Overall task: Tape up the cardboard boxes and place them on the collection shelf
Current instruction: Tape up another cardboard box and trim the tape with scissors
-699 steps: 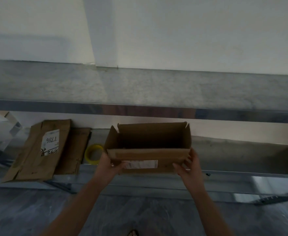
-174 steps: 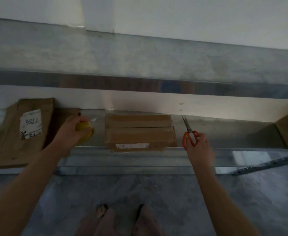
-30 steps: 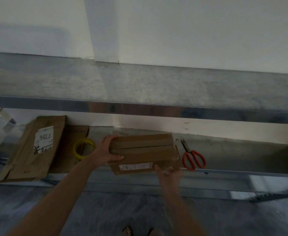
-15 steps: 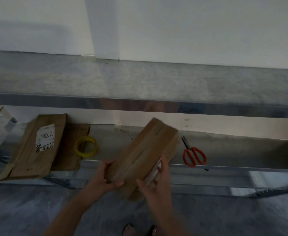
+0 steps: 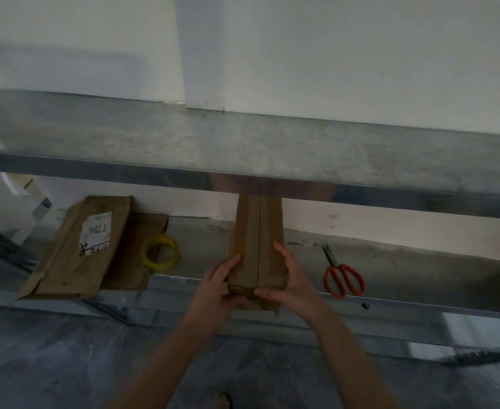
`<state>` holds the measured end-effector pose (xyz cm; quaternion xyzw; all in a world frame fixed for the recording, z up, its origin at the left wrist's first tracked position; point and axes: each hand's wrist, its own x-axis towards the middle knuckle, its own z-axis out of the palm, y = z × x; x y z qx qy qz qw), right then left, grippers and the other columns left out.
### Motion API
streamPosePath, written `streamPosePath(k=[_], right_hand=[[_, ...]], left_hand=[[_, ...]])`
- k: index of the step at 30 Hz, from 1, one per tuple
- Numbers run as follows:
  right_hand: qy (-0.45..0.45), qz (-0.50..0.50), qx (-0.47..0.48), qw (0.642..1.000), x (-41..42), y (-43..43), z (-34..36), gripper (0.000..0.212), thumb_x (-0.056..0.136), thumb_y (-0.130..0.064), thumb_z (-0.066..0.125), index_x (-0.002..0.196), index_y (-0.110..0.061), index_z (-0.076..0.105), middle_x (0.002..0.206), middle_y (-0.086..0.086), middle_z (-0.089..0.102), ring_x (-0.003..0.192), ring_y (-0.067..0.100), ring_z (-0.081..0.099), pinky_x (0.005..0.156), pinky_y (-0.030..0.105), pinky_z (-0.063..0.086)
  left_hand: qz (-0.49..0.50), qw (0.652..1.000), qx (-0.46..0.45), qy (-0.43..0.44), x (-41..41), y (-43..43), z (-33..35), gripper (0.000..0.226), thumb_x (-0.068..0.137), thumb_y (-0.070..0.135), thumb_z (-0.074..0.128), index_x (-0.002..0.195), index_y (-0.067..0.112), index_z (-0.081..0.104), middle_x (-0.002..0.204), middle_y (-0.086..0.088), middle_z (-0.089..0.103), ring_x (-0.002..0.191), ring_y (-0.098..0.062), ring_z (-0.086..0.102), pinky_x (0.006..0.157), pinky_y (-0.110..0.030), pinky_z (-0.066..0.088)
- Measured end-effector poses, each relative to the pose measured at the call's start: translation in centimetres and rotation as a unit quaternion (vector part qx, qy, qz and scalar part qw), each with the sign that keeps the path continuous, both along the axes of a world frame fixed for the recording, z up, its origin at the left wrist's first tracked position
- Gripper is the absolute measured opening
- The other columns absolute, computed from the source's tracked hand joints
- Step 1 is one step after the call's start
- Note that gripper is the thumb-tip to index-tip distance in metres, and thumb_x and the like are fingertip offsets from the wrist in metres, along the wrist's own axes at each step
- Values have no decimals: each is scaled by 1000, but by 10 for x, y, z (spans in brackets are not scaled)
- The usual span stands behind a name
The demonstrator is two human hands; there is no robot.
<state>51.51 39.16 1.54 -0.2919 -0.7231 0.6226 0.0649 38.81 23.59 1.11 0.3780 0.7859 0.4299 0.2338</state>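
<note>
A closed brown cardboard box (image 5: 257, 237) with a taped centre seam points lengthwise away from me, its far end hidden under the upper shelf's front edge. My left hand (image 5: 217, 286) grips its near left corner, and my right hand (image 5: 290, 278) grips its near right side with the thumb across the near end. The box is over the lower metal shelf (image 5: 405, 267). A yellow tape roll (image 5: 160, 252) lies on that shelf to the left of the box. Orange-handled scissors (image 5: 341, 274) lie on the shelf to the right.
Flattened cardboard boxes (image 5: 77, 249), one with a white label, lie at the shelf's left end. The upper metal shelf (image 5: 272, 152) runs across the view against a white wall. Below is a grey floor (image 5: 65, 364); my foot shows at the bottom.
The box has turned from a diagonal tilt to pointing straight away from me, and it has moved forward, its far end now under the upper shelf's edge. Both hands still hold it.
</note>
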Motion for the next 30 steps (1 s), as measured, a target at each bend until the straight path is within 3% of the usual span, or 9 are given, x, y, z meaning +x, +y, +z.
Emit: streamPosePath(k=[2, 6, 11, 13, 16, 21, 24, 26, 30], right_hand=[[-18, -11, 38, 999, -7, 4, -2, 115, 55, -44, 92, 146, -41, 22, 146, -9, 25, 132, 12, 38, 112, 39, 39], [-22, -14, 58, 998, -15, 10, -1, 113, 61, -35, 91, 148, -39, 20, 143, -11, 19, 132, 15, 34, 113, 42, 38], [-8, -16, 93, 996, -1, -1, -9, 116, 62, -48, 88, 150, -42, 12, 146, -14, 21, 136, 9, 31, 114, 33, 33], [-12, -12, 112, 994, 6, -7, -10, 121, 56, -63, 83, 151, -40, 11, 149, -16, 20, 138, 7, 27, 114, 34, 31], [-21, -10, 124, 992, 14, -9, -10, 127, 48, -80, 73, 151, -40, 10, 154, -17, 17, 140, 7, 24, 115, 37, 31], [-23, -20, 109, 994, 16, -5, -14, 100, 71, -45, 82, 147, -47, 18, 149, -16, 35, 133, 6, 40, 110, 45, 41], [-9, -16, 108, 994, 17, -4, -13, 97, 74, -35, 82, 148, -48, 20, 146, -17, 40, 125, -8, 44, 108, 33, 44], [3, -8, 113, 994, 22, -4, -14, 94, 76, -32, 81, 147, -50, 22, 146, -17, 41, 121, -18, 42, 104, 20, 42], [10, -8, 97, 995, 30, -11, -20, 91, 77, -29, 81, 144, -55, 25, 148, -15, 41, 121, -13, 46, 97, 9, 40]], left_hand=[[-2, 1000, -1, 6, -9, 9, -7, 86, 73, 5, 79, 137, 40, 33, 135, -1, 44, 114, -10, 51, 101, -20, 43], [-15, 1000, 0, 14, -26, 13, -15, 94, 68, 13, 84, 131, 61, 33, 125, 17, 46, 119, -14, 52, 101, -40, 47], [-42, 999, -15, -7, -18, 2, -16, 92, 72, 37, 81, 144, 47, 25, 138, 11, 37, 123, -2, 44, 103, -27, 45], [-40, 999, -15, 1, -13, -2, -17, 95, 72, 41, 80, 146, 44, 22, 141, 12, 34, 124, -1, 43, 102, -22, 43], [-28, 1000, -12, -7, -13, -6, -20, 97, 70, 46, 79, 147, 46, 19, 143, 13, 32, 126, -1, 40, 103, -28, 44], [-8, 999, -6, -32, -17, -1, -21, 90, 75, 21, 81, 142, 50, 27, 137, 11, 38, 121, -6, 48, 95, -34, 53], [-1, 999, -4, -39, -17, 1, -19, 87, 75, 15, 80, 143, 41, 32, 135, 9, 44, 114, 4, 51, 91, -17, 51], [-8, 999, -6, -39, -16, -1, -17, 86, 75, 16, 80, 144, 38, 33, 134, 11, 47, 114, 6, 51, 91, -17, 50], [3, 999, -10, -53, -7, -10, -17, 85, 74, 13, 81, 139, 43, 35, 125, 22, 49, 108, 20, 49, 86, -10, 48]])
